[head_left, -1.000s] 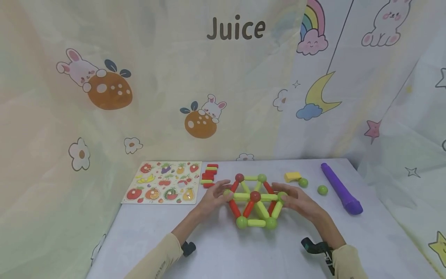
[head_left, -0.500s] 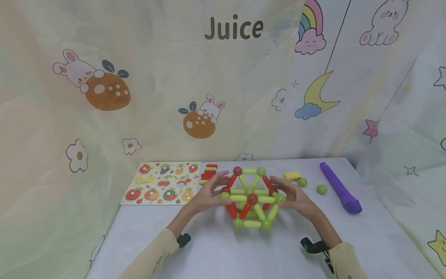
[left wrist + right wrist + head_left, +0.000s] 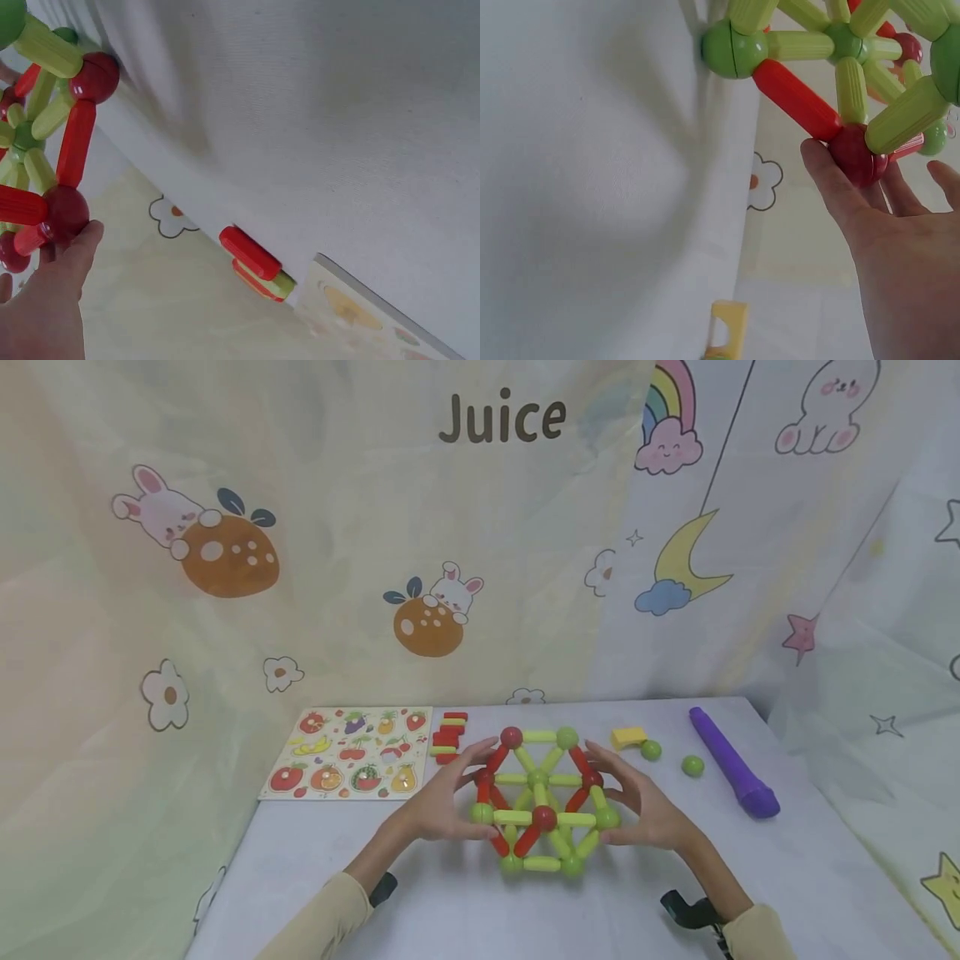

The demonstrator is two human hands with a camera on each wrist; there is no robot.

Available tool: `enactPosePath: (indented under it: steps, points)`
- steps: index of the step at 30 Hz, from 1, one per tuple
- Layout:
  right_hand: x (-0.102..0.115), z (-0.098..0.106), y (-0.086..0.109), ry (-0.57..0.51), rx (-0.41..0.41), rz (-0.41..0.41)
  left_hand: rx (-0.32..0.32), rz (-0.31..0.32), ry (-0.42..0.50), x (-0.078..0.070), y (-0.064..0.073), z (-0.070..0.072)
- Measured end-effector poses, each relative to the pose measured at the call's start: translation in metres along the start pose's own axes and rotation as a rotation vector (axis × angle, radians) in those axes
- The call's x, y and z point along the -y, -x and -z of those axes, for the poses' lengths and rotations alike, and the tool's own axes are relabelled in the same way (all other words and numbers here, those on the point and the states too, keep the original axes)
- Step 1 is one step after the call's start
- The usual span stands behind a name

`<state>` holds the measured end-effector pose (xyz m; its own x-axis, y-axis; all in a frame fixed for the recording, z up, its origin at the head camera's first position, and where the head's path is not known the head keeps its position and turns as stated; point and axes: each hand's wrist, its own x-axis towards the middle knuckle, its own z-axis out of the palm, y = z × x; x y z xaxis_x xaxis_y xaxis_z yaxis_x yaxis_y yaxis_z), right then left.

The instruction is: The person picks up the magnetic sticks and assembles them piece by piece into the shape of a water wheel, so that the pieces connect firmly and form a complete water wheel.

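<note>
A magnetic ball-and-stick structure [image 3: 538, 781] of red and lime-green rods and balls stands between the two hands in the head view. A hub of spreading rods faces up toward the head camera. My left hand [image 3: 442, 797] grips its left side, fingers behind and thumb at the near green ball. On the opposite side my right hand [image 3: 647, 800] holds it the same way, thumb by the near right green ball. In the left wrist view a fingertip touches a red ball [image 3: 66, 211]; in the right wrist view fingers hold another red ball [image 3: 855, 155]. Its underside is mostly hidden.
A fruit picture board [image 3: 348, 756] lies at the back left, with several loose rods [image 3: 447, 737] beside it. Back right are a yellow block [image 3: 627, 738], a green ball [image 3: 651, 750], another green ball [image 3: 693, 766] and a purple microphone-shaped object [image 3: 735, 764]. A printed curtain hangs behind.
The structure first rose and tilted in both hands, showing its central hub. Over the last half second its near side has come down and toward me, with the thumbs moving lower along with it.
</note>
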<state>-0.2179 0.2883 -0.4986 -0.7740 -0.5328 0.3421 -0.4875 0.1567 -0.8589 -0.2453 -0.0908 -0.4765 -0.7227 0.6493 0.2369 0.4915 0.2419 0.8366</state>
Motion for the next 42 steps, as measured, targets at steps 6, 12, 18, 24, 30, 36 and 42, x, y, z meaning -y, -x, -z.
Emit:
enactPosePath:
  steps: [6,12,18,24,30,36,42]
  points:
    - [0.009,-0.005,0.005,0.109,0.000,-0.020,0.000,-0.055,-0.120,-0.002,0.006,-0.003]
    - [0.007,-0.003,0.001,0.197,0.002,-0.009,-0.002,-0.106,-0.215,0.002,0.003,-0.002]
    - [0.003,0.001,-0.003,0.249,0.005,-0.006,0.006,-0.134,-0.267,0.008,-0.006,-0.003]
    - [0.002,0.004,-0.007,0.250,0.004,-0.034,-0.006,-0.167,-0.292,0.011,-0.011,-0.004]
    - [-0.001,0.008,-0.009,0.250,0.006,-0.026,-0.015,-0.149,-0.334,0.011,-0.015,-0.004]
    - [0.000,0.009,-0.008,0.242,0.014,-0.047,-0.080,-0.042,-0.248,0.013,-0.008,0.012]
    - [-0.002,0.009,0.003,0.229,-0.029,-0.090,-0.400,0.198,-0.262,0.045,-0.007,0.039]
